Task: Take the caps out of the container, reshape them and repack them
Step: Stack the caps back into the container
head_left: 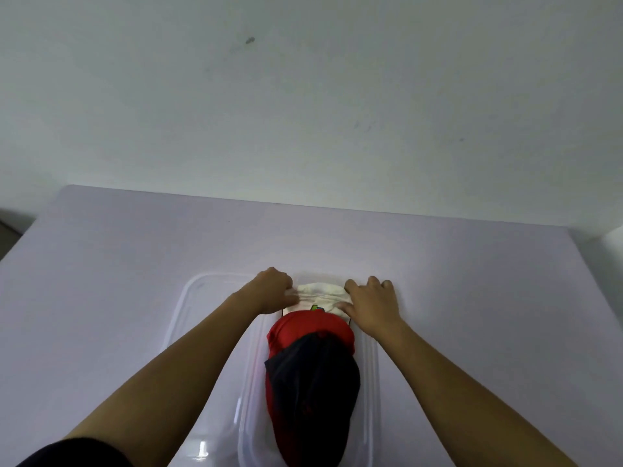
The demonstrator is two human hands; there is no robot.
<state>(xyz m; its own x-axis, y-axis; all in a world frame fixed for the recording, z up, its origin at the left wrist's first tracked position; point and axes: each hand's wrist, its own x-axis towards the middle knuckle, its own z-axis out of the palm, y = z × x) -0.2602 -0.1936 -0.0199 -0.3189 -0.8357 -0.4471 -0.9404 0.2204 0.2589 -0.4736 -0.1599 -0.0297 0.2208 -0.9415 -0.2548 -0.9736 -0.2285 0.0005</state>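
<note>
On the desk [135,264] stands a clear plastic container [369,365], its long side running away from the person. Beside it on the left, partly under the left forearm, lies a clear flat piece [188,315] that appears to be the lid, though this cannot be confirmed.

Three caps lie in a row in the container, overlapping. The white cap [318,291] is at the far end, the red cap [310,326] is in the middle with its edge over the white one, and the dark navy cap [320,392] is nearest, lying over the red one.

The left hand [273,289] is curled, fingers closed on the left edge of the white cap. The right hand [371,305] lies on the cap's right edge, fingers bent and pressing or pinching the cloth; whether it has a full grip cannot be told. Both hands are at the far end of the container, and neither touches the red or navy cap.

Judgement on progress: no cap is outside the container. The neat overlapping row suggests either a late stage, with the white cap being settled into place, or an early one, with it about to be lifted out. The view does not decide between them. If repacking, what is left appears to be final tidying and perhaps closing the container.
</note>
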